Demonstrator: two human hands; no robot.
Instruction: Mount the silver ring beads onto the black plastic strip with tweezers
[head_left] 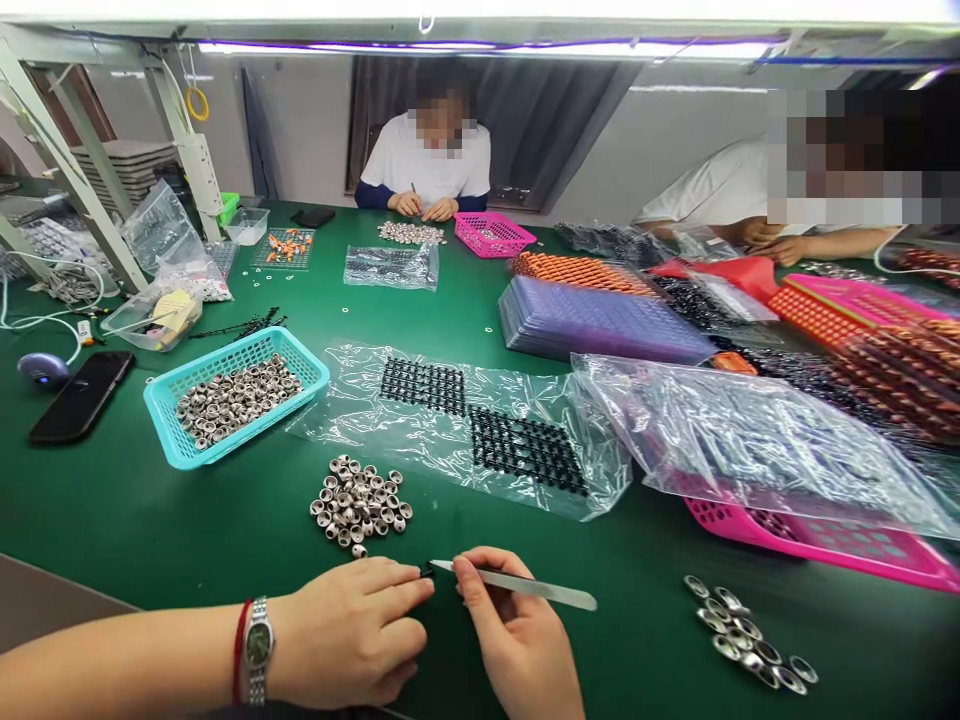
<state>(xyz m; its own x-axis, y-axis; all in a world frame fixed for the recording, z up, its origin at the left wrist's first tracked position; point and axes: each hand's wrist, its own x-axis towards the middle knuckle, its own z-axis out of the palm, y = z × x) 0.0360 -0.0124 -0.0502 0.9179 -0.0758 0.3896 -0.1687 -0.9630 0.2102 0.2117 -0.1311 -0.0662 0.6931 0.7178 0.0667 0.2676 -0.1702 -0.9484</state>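
Left hand [352, 630], watch and red band at the wrist, rests on the green tabletop [150, 520]; its grip is pinched, forefinger and thumb closed on a tiny black part [427, 572] at the fingertips. Part is too small to identify further. Right hand [517, 640] has its grip clenched on metal tweezers [517, 585], held nearly level, tip touching the black part, handle end pointing right.

Just beyond the left hand: loose heap of small metal rings [360, 503] on the tabletop. Further left, teal basket [169, 440] holding more of the same rings. Ahead, clear plastic bag [465, 430] with black gridded parts inside. Right of the right hand: short cluster of finished metal rings [750, 645]. Pink basket [825, 545] near, partly under another clear bag. Black phone [81, 396] at far left.

Two other people sit across the tabletop, hands at their own work.
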